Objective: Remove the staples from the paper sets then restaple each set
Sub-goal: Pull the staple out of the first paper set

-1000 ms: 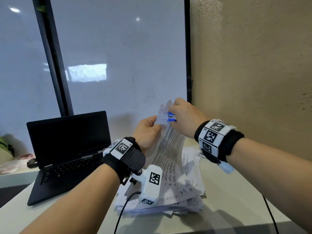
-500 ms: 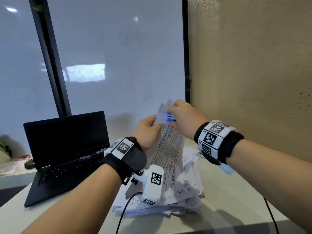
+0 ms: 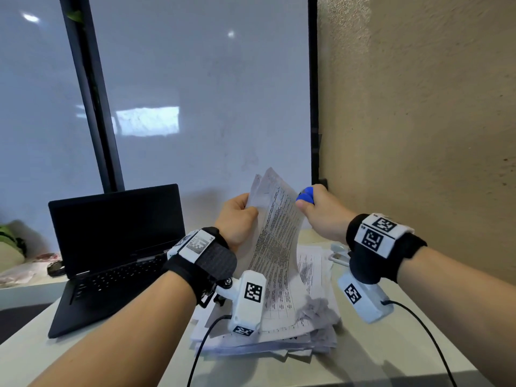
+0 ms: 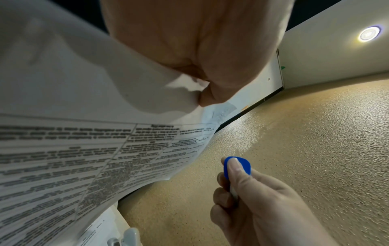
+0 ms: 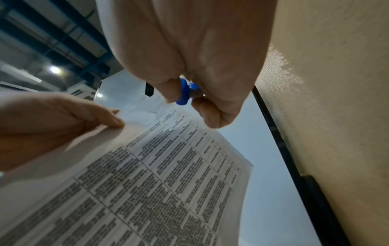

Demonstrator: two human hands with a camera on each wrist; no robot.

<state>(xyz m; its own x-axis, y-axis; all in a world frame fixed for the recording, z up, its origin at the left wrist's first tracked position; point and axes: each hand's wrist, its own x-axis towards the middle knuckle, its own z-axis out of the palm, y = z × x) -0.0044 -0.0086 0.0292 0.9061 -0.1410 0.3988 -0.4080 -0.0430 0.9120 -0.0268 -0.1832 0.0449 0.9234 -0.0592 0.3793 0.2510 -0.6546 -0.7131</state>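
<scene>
My left hand [image 3: 237, 216] holds a printed paper set [image 3: 275, 241] upright by its top left corner, thumb in front and fingers behind; its lower edge rests on the paper pile [image 3: 265, 333]. The same sheets [image 4: 84, 158] fill the left wrist view. My right hand [image 3: 321, 210] pinches a small blue staple remover [image 3: 305, 194] between thumb and fingers, just right of the sheet's top right edge and clear of it. The remover [image 5: 185, 93] shows under my right fingers, and from the left wrist its blue tip [image 4: 238, 166] stands out against the beige wall.
An open black laptop [image 3: 117, 247] stands left of the pile on the white desk [image 3: 363, 356]. A beige textured wall [image 3: 418, 135] closes in on the right, a frosted glass panel [image 3: 195, 107] behind. A white object [image 3: 339, 256] lies behind the pile. Cables trail from both wrist cameras.
My right hand with the blue remover has pulled away to the right from the top corner of the sheets. The left hand keeps its hold on the paper set.
</scene>
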